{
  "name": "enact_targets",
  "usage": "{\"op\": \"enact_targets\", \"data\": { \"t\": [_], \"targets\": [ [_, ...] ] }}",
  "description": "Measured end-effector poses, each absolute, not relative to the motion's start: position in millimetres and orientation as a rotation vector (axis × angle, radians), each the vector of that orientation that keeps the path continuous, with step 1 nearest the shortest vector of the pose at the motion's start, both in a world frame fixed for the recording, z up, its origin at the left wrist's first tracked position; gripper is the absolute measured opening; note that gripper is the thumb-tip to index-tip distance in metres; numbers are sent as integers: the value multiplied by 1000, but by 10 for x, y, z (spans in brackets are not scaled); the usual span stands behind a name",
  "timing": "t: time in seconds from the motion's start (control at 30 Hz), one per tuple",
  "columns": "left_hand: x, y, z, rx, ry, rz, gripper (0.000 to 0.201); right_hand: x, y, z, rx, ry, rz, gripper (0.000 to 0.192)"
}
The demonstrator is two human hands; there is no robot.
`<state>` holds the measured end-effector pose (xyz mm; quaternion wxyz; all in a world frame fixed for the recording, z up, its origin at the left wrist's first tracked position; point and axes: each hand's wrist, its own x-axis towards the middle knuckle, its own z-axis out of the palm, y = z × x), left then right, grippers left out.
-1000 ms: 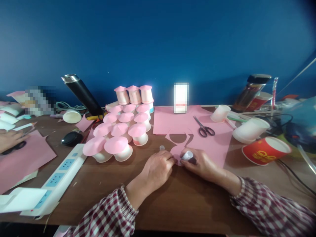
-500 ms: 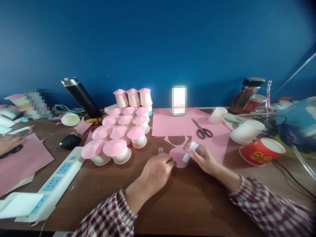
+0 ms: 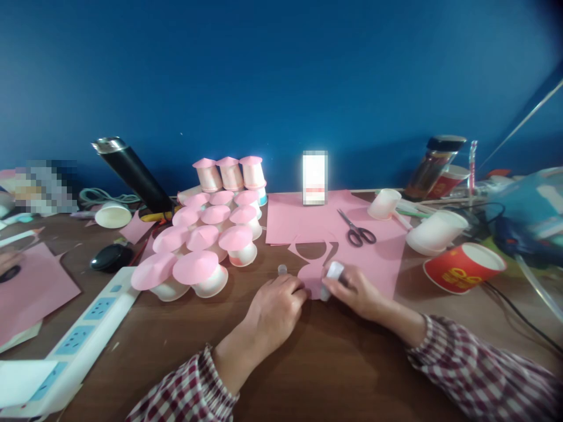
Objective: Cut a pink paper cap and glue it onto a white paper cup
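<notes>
My right hand (image 3: 355,290) grips a white glue stick (image 3: 331,276), tip down on a small pink paper circle (image 3: 311,276) lying on the brown table (image 3: 308,363). My left hand (image 3: 275,308) presses its fingertips on the left edge of that circle. A small clear cap (image 3: 282,269) stands just beyond my left fingers. Behind the circle lies a pink sheet (image 3: 378,258) with a round hole cut from its near edge.
Several pink-topped paper cups (image 3: 206,234) cluster at left centre. Black scissors (image 3: 357,230) lie on the pink sheet. White cups (image 3: 435,231) and a red cup (image 3: 461,268) lie on their sides at right. A white power strip (image 3: 83,328) sits at left. Another person's hand (image 3: 6,261) is at far left.
My right hand tilted the glue stick up off the circle, then brought it back down onto the circle's near edge. The left hand stayed pressing. The view shifted slightly rightward.
</notes>
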<state>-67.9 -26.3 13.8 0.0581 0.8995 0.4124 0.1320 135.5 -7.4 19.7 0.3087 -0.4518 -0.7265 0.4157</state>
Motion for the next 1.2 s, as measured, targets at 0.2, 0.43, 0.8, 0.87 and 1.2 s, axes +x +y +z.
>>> {"op": "enact_targets", "data": {
  "t": [0.2,0.43,0.8,0.87,1.2],
  "targets": [
    [-699,-256,137,2693,1223,420,25,1362,-63,228,-1129,-1704,1107,20],
    [-685,-262,139,2696,1248,407,23,1303,-100,188,-1216,-1985,881,9],
    [-696,-255,147,2671,1239,403,25,1457,25,225,-1044,-1715,1211,27],
    [-692,-259,164,2643,1251,409,25,1446,17,222,-1069,-1692,1168,23],
    [-696,-243,181,2634,1244,416,20,1321,-109,264,-1202,-2088,924,9]
  ]
}}
